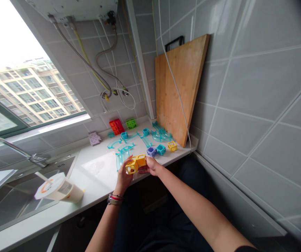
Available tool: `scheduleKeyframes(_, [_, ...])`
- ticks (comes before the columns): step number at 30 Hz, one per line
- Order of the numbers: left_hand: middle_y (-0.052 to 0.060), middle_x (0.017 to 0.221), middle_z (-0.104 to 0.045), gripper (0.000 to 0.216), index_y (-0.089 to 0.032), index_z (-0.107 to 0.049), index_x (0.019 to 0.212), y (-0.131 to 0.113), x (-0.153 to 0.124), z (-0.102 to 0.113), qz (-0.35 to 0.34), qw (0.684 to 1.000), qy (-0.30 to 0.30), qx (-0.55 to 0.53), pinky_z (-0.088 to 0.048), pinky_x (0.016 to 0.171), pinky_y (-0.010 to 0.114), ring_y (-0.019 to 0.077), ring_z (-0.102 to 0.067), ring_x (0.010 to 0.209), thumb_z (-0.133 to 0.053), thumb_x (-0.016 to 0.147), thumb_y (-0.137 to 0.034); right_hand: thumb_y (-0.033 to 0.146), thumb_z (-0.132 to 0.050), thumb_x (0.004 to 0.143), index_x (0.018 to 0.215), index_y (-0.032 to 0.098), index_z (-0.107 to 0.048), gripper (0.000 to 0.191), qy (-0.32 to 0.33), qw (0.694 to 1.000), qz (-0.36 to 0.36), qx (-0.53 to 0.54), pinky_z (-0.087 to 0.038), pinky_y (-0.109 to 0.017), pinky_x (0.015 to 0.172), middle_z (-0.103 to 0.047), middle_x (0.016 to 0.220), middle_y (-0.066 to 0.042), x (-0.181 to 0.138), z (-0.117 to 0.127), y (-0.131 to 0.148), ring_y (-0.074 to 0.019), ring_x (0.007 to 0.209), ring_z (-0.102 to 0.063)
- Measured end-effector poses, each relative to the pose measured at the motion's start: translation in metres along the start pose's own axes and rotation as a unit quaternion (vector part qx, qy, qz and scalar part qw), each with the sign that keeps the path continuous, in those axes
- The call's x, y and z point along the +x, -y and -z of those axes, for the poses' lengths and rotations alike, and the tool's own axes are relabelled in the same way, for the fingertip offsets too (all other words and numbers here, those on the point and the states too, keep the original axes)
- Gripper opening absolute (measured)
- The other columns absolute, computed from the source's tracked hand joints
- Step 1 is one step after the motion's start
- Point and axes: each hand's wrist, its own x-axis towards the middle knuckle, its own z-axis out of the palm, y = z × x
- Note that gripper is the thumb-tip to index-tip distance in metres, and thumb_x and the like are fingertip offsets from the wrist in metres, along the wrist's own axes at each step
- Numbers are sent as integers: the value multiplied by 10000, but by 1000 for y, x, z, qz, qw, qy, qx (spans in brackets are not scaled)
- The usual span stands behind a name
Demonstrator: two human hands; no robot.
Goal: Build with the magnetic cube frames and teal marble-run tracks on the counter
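Observation:
Two yellow open-frame toy cubes (141,160) sit side by side between my hands, above the front edge of the white counter. My left hand (124,176) grips the left cube, and my right hand (151,166) has its fingers closed around the right one. Whether the cubes are joined I cannot tell. Just beyond my right hand are a purple cube (151,151), a teal cube (161,150) and another yellow cube (172,146). Clear teal track pieces (124,148) lie behind my left hand, with more curved teal pieces (161,134) near the board.
A wooden cutting board (180,87) leans against the tiled wall at the right, a white cable hanging over it. At the back stand red (116,126) and green (131,123) plastic pieces. On the left, a lidded drink cup (61,189) with a straw stands beside the sink (21,196).

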Motion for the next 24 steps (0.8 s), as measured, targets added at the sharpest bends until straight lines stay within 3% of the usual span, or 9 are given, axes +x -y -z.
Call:
scheduleKeyframes(6, [156, 1420, -638, 530, -242, -596, 1289, -3, 1, 0, 22, 1000, 1, -20, -556, 1040, 516, 338, -651, 1277, -798, 801, -276, 408, -320, 1079, 1090, 175, -608, 371, 17, 1000, -4, -1, -649, -365, 604, -727, 773, -60, -5, 1, 2, -176, 561, -708])
scheduleKeyframes(12, [120, 1177, -740, 555, -214, -585, 1260, -5, 1, 4, 69, 997, -36, -28, -607, 929, 477, 305, -745, 1054, -838, 791, -370, 437, -339, 1062, 1094, 148, -611, 398, 77, 997, 14, -15, -654, -348, 652, -730, 812, -96, -16, 5, 3, -199, 688, -750])
scheduleKeyframes(15, [118, 1137, -750, 554, -196, -586, 1243, -8, 2, 6, 90, 994, -58, -35, -612, 903, 457, 306, -749, 1031, -828, 798, -420, 546, -418, 1034, 1196, 157, -599, 459, 84, 995, 51, -35, -655, -357, 631, -728, 899, -103, -20, 4, -1, -211, 710, -753])
scheduleKeyframes(18, [119, 1112, -760, 510, -186, -608, 1211, -14, 3, 7, 109, 991, -63, -44, -632, 803, 405, 301, -758, 978, -794, 827, -464, 596, -482, 1010, 1386, 257, -522, 508, 64, 989, 117, -58, -652, -335, 600, -695, 1098, -83, -22, -1, -6, -185, 720, -745])
scheduleKeyframes(21, [86, 946, -773, 491, -174, -633, 1142, -19, 3, 9, 128, 989, -58, -47, -607, 620, 333, 265, -758, 772, -809, 805, -485, 591, -499, 1011, 1472, 352, -467, 520, 48, 980, 177, -78, -657, -301, 636, -607, 1321, -65, -25, -5, -10, -173, 858, -737])
scheduleKeyframes(24, [36, 778, -742, 493, -166, -637, 1098, -20, 4, 10, 142, 987, -49, -50, -520, 477, 275, 208, -692, 580, -824, 783, -496, 604, -580, 967, 1420, 317, -540, 537, 52, 972, 207, -98, -665, -294, 674, -569, 1387, -65, -27, -4, -13, -221, 1043, -694])
